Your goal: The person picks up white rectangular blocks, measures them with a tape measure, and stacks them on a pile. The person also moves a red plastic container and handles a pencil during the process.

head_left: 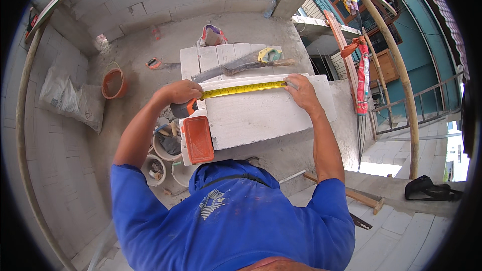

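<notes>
A yellow tape measure [243, 89] is stretched across a pale block [253, 120] in front of me, between my two hands. My left hand [182, 92] is closed on the tape's left end. Just below those fingers lies an orange-and-black piece [185, 108]; I cannot tell whether it is the tape's case. My right hand [304, 93] pinches the tape's right end, where a small grey part shows at the fingertips. Beyond the tape, a handsaw [231, 66] with a yellow-green handle rests on more blocks. An orange-red rectangular tray [198, 139] sits at the block's left edge.
On the left are an orange bucket [114, 84], white sacks [70, 95], and tubs [167, 143] holding tools. Another orange-handled tool [153, 63] lies on the floor. Wooden poles [401, 70] and a railing stand at right. A wooden-handled tool [369, 199] lies behind my right arm.
</notes>
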Demonstrator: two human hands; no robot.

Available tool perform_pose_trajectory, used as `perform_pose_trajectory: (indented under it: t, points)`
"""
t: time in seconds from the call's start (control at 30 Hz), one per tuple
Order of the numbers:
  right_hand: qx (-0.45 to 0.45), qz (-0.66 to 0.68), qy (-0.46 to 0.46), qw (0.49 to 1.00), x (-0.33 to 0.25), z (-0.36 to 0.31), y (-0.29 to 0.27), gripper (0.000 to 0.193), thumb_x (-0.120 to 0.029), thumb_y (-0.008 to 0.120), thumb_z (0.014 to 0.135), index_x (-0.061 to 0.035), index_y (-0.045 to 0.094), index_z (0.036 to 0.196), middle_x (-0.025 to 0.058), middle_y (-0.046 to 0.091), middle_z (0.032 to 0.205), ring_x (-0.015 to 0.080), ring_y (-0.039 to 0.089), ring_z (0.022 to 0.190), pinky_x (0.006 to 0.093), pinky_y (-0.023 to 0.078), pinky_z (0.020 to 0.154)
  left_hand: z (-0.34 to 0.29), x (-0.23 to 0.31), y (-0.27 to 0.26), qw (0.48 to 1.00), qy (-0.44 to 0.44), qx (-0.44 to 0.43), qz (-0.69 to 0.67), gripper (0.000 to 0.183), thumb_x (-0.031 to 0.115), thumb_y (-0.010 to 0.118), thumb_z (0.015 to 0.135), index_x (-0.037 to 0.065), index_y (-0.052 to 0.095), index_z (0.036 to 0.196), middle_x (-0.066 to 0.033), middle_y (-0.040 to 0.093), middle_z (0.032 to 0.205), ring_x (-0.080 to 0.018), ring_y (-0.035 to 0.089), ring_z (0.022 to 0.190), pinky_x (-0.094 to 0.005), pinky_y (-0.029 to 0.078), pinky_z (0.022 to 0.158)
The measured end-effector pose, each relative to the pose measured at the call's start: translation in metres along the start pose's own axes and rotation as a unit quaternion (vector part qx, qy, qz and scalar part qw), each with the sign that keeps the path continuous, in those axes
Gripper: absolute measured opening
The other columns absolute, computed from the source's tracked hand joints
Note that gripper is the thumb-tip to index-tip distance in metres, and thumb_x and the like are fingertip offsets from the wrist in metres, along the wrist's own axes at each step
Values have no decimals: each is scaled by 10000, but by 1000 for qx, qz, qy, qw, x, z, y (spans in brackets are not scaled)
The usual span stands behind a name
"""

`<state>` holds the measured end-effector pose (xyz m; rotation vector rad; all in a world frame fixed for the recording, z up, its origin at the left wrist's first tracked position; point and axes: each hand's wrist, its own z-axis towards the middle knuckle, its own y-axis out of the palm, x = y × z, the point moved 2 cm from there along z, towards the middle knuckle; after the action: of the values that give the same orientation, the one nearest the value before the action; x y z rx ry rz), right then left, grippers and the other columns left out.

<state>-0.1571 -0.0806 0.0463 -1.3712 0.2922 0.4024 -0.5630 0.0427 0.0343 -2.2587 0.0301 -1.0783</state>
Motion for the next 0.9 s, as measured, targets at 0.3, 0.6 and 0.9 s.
perform_pose_trajectory:
  t: [0.3, 0.6, 0.9]
  points:
    - [78, -22, -7, 997, 7, -6, 19, 265, -202, 700, 875, -83, 731, 1110, 142, 670, 1174, 310, 588, 1165, 447, 412, 1053, -1, -6, -1, 999, 25, 23, -7, 334, 250, 548, 867, -14, 701, 1003, -162, 689, 908, -239, 637, 870, -339, 483, 826]
    - [138, -33, 25, 989, -8, -19, 29, 409, -214, 676, 910, -73, 618, 1289, 128, 618, 1275, 309, 517, 1270, 471, 366, 1087, 2, -7, -1, 999, 21, 0, -26, 283, 193, 539, 894, -46, 666, 975, -107, 667, 922, -203, 625, 922, -320, 479, 853]
    - [427, 58, 216, 876, 32, -106, -39, 447, -172, 597, 958, 46, 519, 1340, 240, 558, 1338, 381, 478, 1321, 479, 363, 1116, -14, 19, 15, 988, -105, 61, -93, 252, 154, 528, 881, -24, 684, 967, -39, 648, 821, -134, 592, 729, -288, 469, 696]
